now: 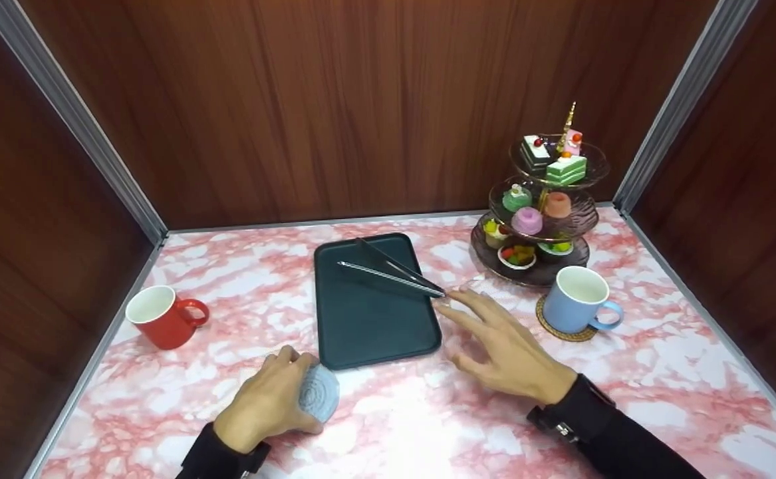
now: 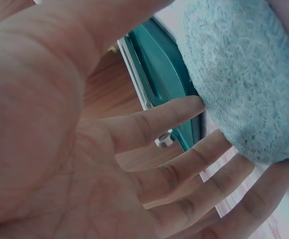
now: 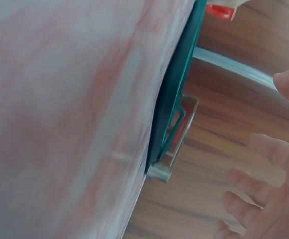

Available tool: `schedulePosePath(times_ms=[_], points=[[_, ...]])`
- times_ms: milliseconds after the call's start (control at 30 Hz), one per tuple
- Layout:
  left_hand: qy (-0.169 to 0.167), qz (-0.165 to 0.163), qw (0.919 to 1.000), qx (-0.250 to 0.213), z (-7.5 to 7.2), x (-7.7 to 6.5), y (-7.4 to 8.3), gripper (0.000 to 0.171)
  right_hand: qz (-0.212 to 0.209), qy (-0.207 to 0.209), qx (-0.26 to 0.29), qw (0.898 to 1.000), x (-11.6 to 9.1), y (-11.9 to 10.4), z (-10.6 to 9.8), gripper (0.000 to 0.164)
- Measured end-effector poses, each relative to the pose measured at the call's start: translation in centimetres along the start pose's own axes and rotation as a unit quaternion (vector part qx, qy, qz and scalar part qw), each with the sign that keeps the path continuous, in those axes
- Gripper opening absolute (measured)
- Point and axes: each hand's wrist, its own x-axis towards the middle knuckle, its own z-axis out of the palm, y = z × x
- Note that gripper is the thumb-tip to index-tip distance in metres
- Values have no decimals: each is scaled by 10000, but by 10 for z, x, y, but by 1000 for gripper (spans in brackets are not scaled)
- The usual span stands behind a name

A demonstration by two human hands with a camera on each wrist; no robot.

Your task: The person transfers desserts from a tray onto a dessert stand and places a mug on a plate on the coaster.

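Observation:
My left hand (image 1: 268,399) grips a round light blue woven coaster (image 1: 319,394) by its edge, thumb on the near side and fingers on the far side. In the left wrist view the fingertips touch the rim of the coaster (image 2: 243,74). A dark green tray (image 1: 371,332) lies just beyond it. Metal tongs (image 1: 391,274) rest across the tray, their joined end sticking out over its right edge. Close to that end, my right hand (image 1: 504,346) hovers with spread fingers and holds nothing. The right wrist view shows a gap between this hand and the tongs (image 3: 186,134).
A red mug (image 1: 168,322) stands at the left. On the right, a light blue mug (image 1: 574,303) sits on a brown woven coaster (image 1: 577,336). Behind it rises a three-tier glass stand (image 1: 547,266) with small cakes. Wooden panels (image 1: 361,120) enclose the marble-patterned table (image 1: 241,266).

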Motion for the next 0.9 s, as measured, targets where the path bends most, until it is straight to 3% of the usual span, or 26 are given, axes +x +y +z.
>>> schedulePosePath(times_ms=[300,533,900], points=[[-32,468,9986,-257,6,-7,14,87,-208,-399,256,9987,6,-17,7,70],[-178,623,9975,-282,13,-8,29,82,-446,-684,360,9960,7,-28,11,68],[54,922,9957,-114,24,-4,49,80,-906,-1077,535,9886,6,-39,16,58]])
